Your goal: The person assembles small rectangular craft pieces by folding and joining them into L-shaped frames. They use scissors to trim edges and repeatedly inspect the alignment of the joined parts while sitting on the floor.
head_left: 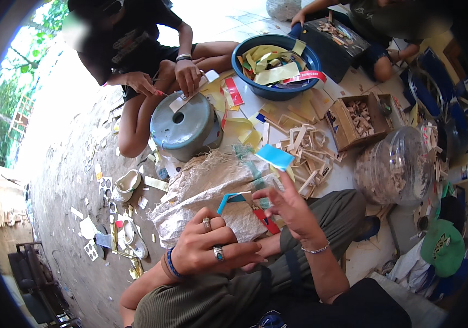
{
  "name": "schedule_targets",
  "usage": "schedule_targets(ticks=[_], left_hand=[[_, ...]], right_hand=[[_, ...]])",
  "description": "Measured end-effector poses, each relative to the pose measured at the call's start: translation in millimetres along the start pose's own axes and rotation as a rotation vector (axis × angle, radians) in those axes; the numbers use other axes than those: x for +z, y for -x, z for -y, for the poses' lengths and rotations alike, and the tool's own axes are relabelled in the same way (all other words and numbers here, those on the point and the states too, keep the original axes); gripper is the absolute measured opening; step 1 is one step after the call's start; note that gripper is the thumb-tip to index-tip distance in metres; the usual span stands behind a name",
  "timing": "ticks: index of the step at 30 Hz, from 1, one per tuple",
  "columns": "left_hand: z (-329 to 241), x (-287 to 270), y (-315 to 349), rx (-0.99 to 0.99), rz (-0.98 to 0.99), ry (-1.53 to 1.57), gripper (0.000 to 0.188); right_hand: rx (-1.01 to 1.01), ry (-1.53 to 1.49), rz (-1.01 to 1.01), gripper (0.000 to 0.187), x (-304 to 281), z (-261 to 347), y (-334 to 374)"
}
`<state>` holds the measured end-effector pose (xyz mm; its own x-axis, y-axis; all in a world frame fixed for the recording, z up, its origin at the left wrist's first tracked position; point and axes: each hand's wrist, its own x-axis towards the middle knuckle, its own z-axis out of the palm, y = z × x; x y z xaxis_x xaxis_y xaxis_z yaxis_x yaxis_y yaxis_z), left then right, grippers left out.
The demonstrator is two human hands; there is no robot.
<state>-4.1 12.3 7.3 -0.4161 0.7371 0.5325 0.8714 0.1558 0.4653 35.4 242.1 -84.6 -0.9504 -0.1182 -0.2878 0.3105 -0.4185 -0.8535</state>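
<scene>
One pale sandal, on the ground at far left. One grey stool, beside a co-worker. Your left hand, ringed, fingers curled; whether it grips anything, you cannot tell. One bent blue strip, just above that hand. One blue card, at your right forefinger's tip. Your right hand, fingers spread wide. Wooden frames, heaped beyond. One clear tub, at right.

Angles the left forearm inward from the lower left, back of the left hand showing, fingers curled, one reaching rightward; holds the right hand higher, fingers loosely parted, one pointing upward; slants the right forearm up and leftward.
</scene>
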Motion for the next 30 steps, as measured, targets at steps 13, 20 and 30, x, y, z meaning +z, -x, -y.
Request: schedule_targets(ticks=[13,20,30], left_hand=[[-3,8,-5,0.078,0.334,-0.029,0.045],[4,5,-8,-0.167,0.221,0.161,0.034],[10,39,-5,-0.862,-0.283,1.092,0.056]], right_hand=[[0.309,-0.495,0.055,0.038,9,-5,-10],[-0.101,-0.172,-0.075,0.072,8,21,0],[-0.344,0.172,-0.173,0.089,35,14,18]])
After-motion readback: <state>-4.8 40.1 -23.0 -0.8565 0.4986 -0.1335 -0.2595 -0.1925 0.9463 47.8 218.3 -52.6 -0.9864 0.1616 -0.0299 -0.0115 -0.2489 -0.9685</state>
